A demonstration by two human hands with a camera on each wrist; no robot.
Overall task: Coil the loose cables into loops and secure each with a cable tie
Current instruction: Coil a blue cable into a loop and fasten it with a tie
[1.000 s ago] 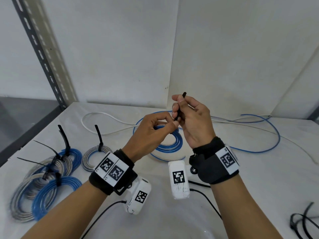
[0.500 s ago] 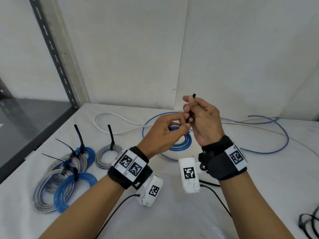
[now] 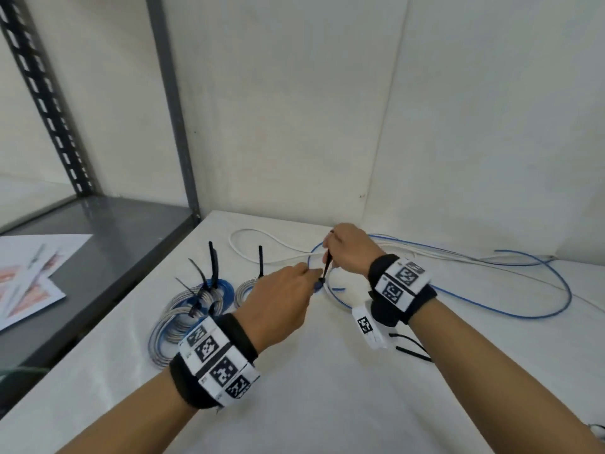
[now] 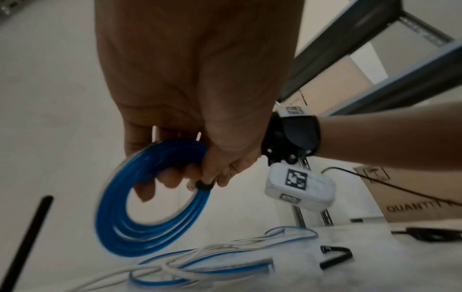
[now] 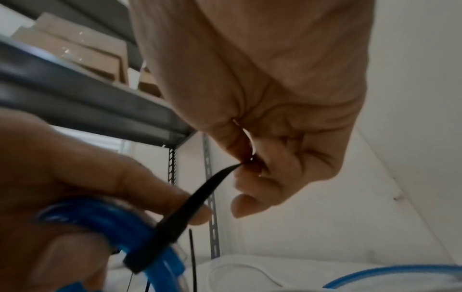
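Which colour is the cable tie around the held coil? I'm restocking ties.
Black: the thin plastic cable tie wraps the blue cable coil, clearest in the right wrist view.

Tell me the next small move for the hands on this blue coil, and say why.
Probably keep pulling the black cable tie tail with the right hand until it cinches. The tie already wraps the blue coil, its tail pinched in the right hand, while the left hand grips the coil beside it. How snug it is cannot be told.
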